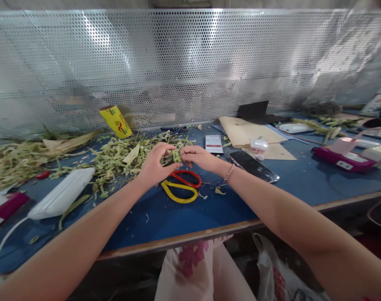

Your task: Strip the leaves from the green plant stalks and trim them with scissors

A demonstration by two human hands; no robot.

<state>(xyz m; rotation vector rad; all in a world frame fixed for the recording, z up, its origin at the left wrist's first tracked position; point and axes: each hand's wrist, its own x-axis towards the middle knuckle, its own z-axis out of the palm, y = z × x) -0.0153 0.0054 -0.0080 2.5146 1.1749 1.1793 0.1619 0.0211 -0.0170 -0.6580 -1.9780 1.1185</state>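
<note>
My left hand [159,162] and my right hand [199,157] meet over the middle of the table. Between their fingertips is a small green piece of folded leaf strip [176,156], pinched from both sides; its far details are too small to make out. Just below my fingers lies a pair of scissors with one red and one yellow handle [181,201]; the blades are hidden. A loose heap of pale green leaf pieces [115,154] spreads to the left of my left hand.
A yellow tube [117,122] leans by the perforated metal panel [184,50]. Left lie a white power bank [63,192] with a cable and long dried leaf strips [18,163]. To the right are a dark phone [253,165], a white earbud case [258,145], brown paper [250,130] and a magenta device [344,161].
</note>
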